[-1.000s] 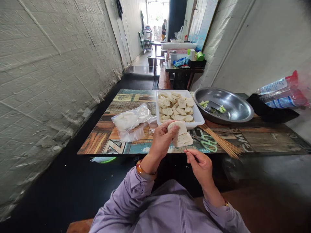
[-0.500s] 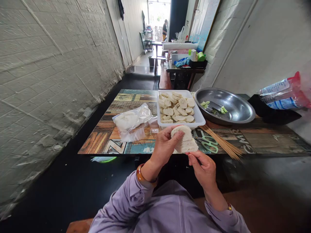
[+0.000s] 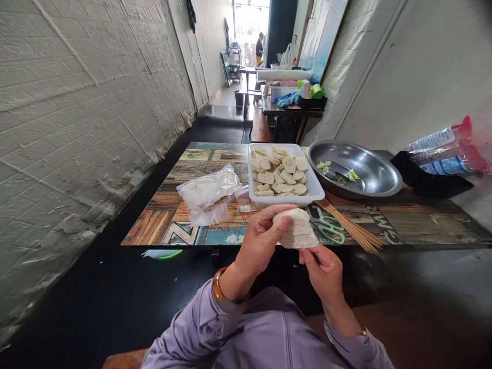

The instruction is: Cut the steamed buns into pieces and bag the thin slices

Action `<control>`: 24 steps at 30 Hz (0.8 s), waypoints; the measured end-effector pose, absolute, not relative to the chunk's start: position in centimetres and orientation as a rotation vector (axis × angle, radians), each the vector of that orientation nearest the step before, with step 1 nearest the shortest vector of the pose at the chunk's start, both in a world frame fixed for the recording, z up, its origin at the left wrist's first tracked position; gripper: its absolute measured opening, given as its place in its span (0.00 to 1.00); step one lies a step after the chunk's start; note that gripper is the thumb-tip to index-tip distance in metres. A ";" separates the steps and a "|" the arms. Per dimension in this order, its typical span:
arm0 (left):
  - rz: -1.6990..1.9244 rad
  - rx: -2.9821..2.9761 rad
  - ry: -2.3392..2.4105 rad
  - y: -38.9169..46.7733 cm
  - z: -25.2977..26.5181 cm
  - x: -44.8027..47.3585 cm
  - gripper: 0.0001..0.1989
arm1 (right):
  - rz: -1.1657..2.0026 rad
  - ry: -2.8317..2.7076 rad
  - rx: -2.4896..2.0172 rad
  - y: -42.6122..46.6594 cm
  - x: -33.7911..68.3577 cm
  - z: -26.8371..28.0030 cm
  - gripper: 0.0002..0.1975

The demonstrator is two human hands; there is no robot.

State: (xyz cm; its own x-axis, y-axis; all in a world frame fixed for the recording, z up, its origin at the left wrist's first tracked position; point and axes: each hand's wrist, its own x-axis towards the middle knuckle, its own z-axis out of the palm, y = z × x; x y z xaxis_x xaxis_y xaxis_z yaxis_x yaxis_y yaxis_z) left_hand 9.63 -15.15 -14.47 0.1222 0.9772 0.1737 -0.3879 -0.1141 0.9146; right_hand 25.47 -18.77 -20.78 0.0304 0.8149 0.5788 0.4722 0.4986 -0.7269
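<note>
In my left hand (image 3: 261, 241) are pale, soft-looking food slices (image 3: 295, 229), stacked and pinched between thumb and fingers over the table's front edge. My right hand (image 3: 323, 269) is closed in a pinch at the slices' lower right corner; whatever its fingertips grip is hidden. Beyond the hands stands a white plastic tub (image 3: 318, 193) full of similar slices (image 3: 282, 171). Green-handled scissors (image 3: 331, 229) lie just right of the slices, their blades partly covered. Alongside is a fanned bundle of thin wooden skewers (image 3: 351, 228).
A clear plastic bag (image 3: 209, 192) with white contents lies left of the tub. To the right, a steel basin (image 3: 378, 171) holds green scraps and a dark blade-like piece. Packaged goods (image 3: 446, 148) lean at the wooden-patterned table's (image 3: 149, 220) right end. A person (image 3: 259, 48) stands far back.
Both hands and the slices have shifted slightly down and right, and the slices now look more tilted. The grip of each hand stays much the same.
</note>
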 end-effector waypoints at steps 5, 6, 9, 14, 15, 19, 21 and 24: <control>1.349 1.054 0.738 -15.4 -14.3 9.7 0.15 | 0.378 -1.601 -1.121 -19.1 25.3 -20.7 0.14; 1.349 1.047 0.744 -15.5 -14.2 9.7 0.15 | 0.377 -1.600 -1.119 -19.1 25.3 -20.7 0.14; 1.357 1.036 0.756 -15.5 -14.1 9.8 0.15 | 0.369 -1.608 -1.116 -19.0 25.3 -20.6 0.14; 1.361 1.029 0.755 -15.3 -13.9 9.7 0.14 | 0.368 -1.624 -1.132 -19.0 25.3 -20.5 0.14; 1.362 1.021 0.752 -15.2 -13.9 9.7 0.15 | 0.361 -1.627 -1.133 -19.0 25.3 -20.4 0.14; 1.352 1.001 0.741 -15.2 -14.1 9.6 0.16 | 0.341 -1.637 -1.118 -19.0 25.2 -20.1 0.14; 1.345 0.993 0.737 -15.1 -14.3 9.6 0.16 | 0.349 -1.636 -1.109 -19.0 25.0 -19.9 0.14; 1.340 0.962 0.730 -14.9 -14.5 9.6 0.17 | 0.384 -1.622 -1.113 -18.9 24.8 -19.7 0.15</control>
State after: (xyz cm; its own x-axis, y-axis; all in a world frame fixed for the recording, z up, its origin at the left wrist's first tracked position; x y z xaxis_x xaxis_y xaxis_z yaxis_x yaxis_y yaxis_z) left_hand 9.61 -14.89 -14.52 0.1190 0.9884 0.0940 -0.4571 -0.0295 0.8889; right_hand 24.83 -18.92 -19.74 0.0180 0.8119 0.5835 0.4646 0.5100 -0.7239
